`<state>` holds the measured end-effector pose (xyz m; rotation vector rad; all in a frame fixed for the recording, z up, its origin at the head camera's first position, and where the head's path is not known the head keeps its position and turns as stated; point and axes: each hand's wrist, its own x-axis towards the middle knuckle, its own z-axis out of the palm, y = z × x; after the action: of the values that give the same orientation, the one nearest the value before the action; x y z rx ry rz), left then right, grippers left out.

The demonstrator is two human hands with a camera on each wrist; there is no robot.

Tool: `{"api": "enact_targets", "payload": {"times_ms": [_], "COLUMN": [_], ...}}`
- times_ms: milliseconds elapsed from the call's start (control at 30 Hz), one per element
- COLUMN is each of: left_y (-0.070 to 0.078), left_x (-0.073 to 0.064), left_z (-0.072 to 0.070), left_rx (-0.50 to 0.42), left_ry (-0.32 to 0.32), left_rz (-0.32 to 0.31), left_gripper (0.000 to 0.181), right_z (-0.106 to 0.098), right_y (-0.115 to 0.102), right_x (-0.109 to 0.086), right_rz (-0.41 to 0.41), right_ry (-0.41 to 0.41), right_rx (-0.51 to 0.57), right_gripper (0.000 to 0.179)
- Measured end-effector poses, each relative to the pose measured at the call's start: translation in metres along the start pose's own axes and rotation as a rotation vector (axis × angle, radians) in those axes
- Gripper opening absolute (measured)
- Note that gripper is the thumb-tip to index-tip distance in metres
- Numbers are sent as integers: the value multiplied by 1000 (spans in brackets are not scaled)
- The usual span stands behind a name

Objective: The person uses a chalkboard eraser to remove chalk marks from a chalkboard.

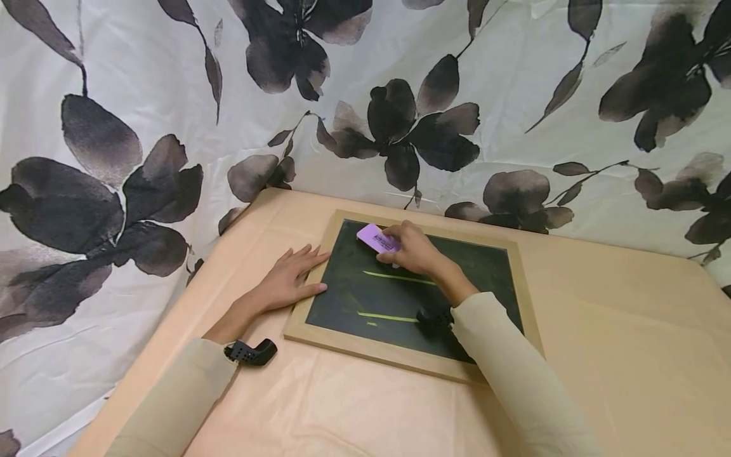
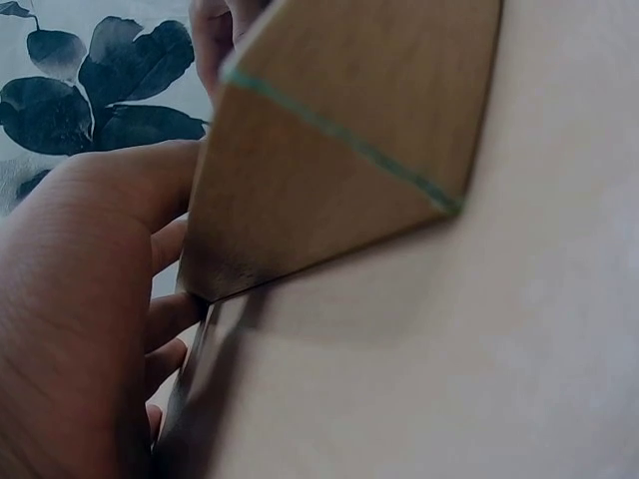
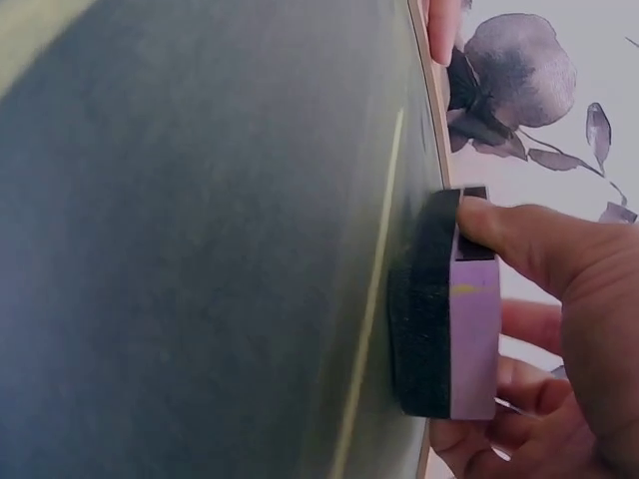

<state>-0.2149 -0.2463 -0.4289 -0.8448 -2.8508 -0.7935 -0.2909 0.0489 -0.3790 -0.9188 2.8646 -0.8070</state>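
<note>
A wood-framed chalkboard (image 1: 345,295) lies on the table, with a long yellow chalk line (image 1: 394,276) near its upper part and another line (image 1: 385,317) lower down. My right hand (image 1: 419,251) grips a purple chalkboard eraser (image 1: 372,237) by its sides, over the upper left of the board. In the right wrist view, the black felt of the eraser (image 3: 474,339) faces the board, just beside a chalk line. My left hand (image 1: 291,276) rests with fingers spread on the left side of the frame. The left wrist view shows its fingers along the wooden edge (image 2: 300,190).
A peach cloth (image 1: 617,317) covers the table around the board. Behind it hangs a white curtain (image 1: 342,165) with dark flowers. A black wrist device (image 1: 251,353) sits on the left wrist, and another (image 1: 434,317) juts out under the right sleeve.
</note>
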Motion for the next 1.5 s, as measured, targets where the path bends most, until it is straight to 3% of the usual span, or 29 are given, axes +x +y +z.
{"api": "enact_targets", "payload": {"times_ms": [233,433,800,1167,1500], "left_y": [2,3,2,2,3], "left_x": [-3,-1,0,2,3], "left_z": [4,0,0,0,2], "left_rx": [1,19,28,39,30], "left_ry": [-8,-5,-13,-19,-6], "left_rz": [-14,-14,-25,-24,-25], "left_gripper": [69,70,70,70,69], "right_z": [-16,-38,-73,-71,-64], "right_y": [3,18,58,77,77], "right_x": [-15,-44,-111,-139,-144], "right_rz": [19,50,181,219,238], "right_ry": [-126,-67,37,7,71], "right_rx": [50,-10,-167,-209,-191], "right_gripper": [58,57,65,69,70]}}
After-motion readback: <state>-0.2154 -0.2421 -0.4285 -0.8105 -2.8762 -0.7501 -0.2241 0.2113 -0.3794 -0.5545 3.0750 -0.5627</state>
